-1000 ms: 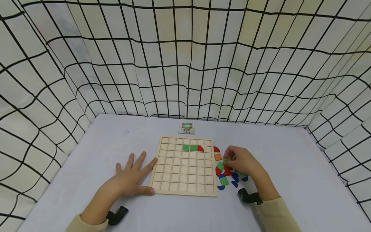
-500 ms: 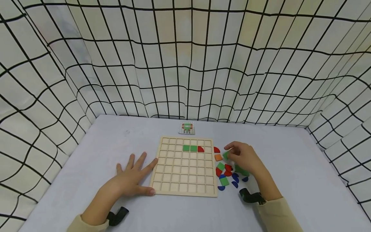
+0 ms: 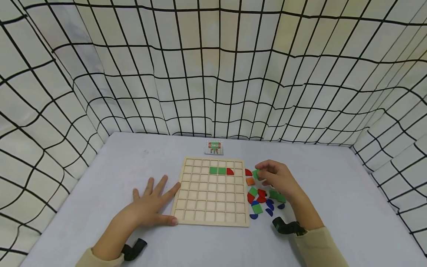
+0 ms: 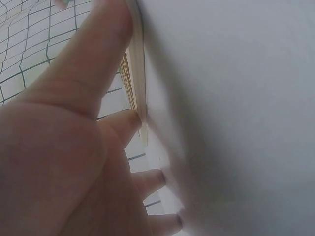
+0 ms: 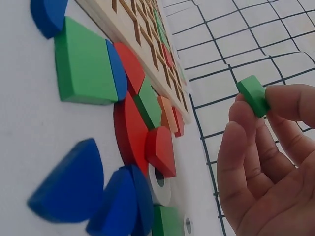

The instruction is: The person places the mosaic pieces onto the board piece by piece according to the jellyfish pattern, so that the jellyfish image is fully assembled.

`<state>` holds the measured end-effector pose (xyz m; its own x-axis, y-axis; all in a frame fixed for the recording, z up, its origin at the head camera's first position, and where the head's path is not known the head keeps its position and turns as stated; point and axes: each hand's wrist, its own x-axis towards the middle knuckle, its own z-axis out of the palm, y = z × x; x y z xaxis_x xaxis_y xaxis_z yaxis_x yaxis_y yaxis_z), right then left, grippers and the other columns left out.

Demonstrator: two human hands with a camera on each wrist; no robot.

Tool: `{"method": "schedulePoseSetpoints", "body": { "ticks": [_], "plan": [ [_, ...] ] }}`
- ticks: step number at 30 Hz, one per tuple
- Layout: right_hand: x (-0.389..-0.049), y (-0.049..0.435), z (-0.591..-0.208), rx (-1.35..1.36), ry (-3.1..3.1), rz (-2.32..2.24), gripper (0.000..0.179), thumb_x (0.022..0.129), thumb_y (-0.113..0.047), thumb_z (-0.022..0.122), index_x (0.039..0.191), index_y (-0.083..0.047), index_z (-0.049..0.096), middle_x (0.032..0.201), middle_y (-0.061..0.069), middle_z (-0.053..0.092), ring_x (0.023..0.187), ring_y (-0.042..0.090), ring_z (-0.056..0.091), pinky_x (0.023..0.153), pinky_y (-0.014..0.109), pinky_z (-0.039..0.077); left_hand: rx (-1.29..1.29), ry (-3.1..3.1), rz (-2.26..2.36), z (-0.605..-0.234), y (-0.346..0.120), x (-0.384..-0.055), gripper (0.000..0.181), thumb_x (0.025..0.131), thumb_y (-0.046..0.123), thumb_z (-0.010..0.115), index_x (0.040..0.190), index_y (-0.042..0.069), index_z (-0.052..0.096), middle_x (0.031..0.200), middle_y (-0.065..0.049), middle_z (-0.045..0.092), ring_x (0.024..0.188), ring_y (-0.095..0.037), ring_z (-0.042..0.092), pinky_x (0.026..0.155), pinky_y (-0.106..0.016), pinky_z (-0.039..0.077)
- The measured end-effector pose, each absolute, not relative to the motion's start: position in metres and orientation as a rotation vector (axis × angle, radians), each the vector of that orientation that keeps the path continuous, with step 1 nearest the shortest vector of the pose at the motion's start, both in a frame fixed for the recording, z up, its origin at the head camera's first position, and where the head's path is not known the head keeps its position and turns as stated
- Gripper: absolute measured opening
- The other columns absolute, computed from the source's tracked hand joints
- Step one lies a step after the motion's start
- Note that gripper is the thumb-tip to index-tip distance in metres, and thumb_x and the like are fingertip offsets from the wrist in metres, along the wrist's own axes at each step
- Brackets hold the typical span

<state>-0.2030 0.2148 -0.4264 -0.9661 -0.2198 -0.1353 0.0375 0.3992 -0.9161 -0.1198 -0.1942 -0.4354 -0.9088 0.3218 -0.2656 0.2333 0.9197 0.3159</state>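
Observation:
My left hand (image 3: 151, 205) lies with fingers spread at the left edge of the wooden grid board (image 3: 208, 205); its thumb and a fingertip touch the frame. Between thumb and fingertips my right hand (image 3: 278, 179) pinches a small green block (image 5: 253, 96), held above the table just right of the board. In the board's second row from the back sit two green squares (image 3: 218, 170) and a red quarter-circle piece (image 3: 230, 171). Loose by the right edge are an orange square (image 3: 250, 181), a red piece (image 3: 248, 172), green blocks (image 3: 257, 209) and blue half-circles (image 3: 269, 212).
Behind the board lies a small picture card (image 3: 214, 147) with a green and red figure. Two white ring-like pieces (image 5: 160, 184) show among the loose blocks in the right wrist view. A black net (image 3: 217, 78) over white cloth encloses the table's back and sides.
My right hand has lifted the green block from among the loose pieces and moved slightly away from me and toward the board. The left hand has stayed in place.

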Motion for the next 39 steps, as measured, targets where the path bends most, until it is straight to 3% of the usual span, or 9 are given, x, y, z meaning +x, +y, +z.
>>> {"method": "schedulePoseSetpoints", "body": {
  "ticks": [12,16,21,29,34,39],
  "plan": [
    [-0.205,0.202,-0.428,-0.216,2.207,-1.743,0.037,0.1,-0.018,0.059,0.128,0.006,0.055,0.111,0.01,0.065,0.1,0.035,0.067,0.083,0.036,0.058,0.406,2.764,0.421,-0.433,-0.194,-0.119,0.111,0.068,0.074,0.069,0.159,0.027,0.026,0.165,-0.026,0.008,0.143,-0.063,-0.001,0.093,-0.089,0.001],
    [-0.205,0.195,-0.428,-0.221,2.193,-1.743,0.036,0.099,-0.018,0.061,0.127,0.005,0.057,0.118,0.012,0.065,0.096,0.033,0.068,0.084,0.036,0.058,0.401,2.761,0.418,-0.433,-0.194,-0.119,0.111,0.068,0.074,0.069,0.159,0.028,0.026,0.165,-0.026,0.007,0.144,-0.063,-0.002,0.094,-0.089,0.0],
    [-0.21,0.182,-0.429,-0.23,2.188,-1.714,0.037,0.098,-0.02,0.063,0.127,0.003,0.057,0.115,0.013,0.066,0.096,0.033,0.067,0.086,0.039,0.058,0.398,2.766,0.413,-0.433,-0.193,-0.119,0.112,0.067,0.075,0.07,0.159,0.028,0.026,0.165,-0.025,0.008,0.144,-0.063,-0.001,0.094,-0.089,0.001],
    [-0.222,0.152,-0.427,-0.214,2.177,-1.644,0.031,0.097,-0.022,0.065,0.123,-0.005,0.062,0.11,0.01,0.068,0.094,0.028,0.068,0.076,0.035,0.055,0.394,2.763,0.426,-0.433,-0.195,-0.118,0.112,0.068,0.074,0.07,0.159,0.028,0.025,0.165,-0.025,0.006,0.144,-0.062,-0.003,0.094,-0.089,0.0],
    [-0.229,0.134,-0.424,-0.263,2.153,-1.659,0.03,0.097,-0.015,0.064,0.122,-0.001,0.062,0.117,0.015,0.066,0.095,0.025,0.069,0.082,0.036,0.058,0.395,2.759,0.429,-0.432,-0.196,-0.118,0.111,0.069,0.074,0.07,0.159,0.029,0.025,0.165,-0.024,0.006,0.144,-0.062,-0.003,0.094,-0.089,0.0],
    [-0.235,0.12,-0.423,-0.264,2.144,-1.668,0.029,0.097,-0.013,0.064,0.122,0.0,0.062,0.111,0.008,0.067,0.09,0.021,0.068,0.084,0.039,0.058,0.395,2.758,0.424,-0.433,-0.197,-0.118,0.11,0.069,0.074,0.07,0.159,0.029,0.025,0.165,-0.024,0.006,0.144,-0.062,-0.003,0.094,-0.089,0.0]
  ]
}}
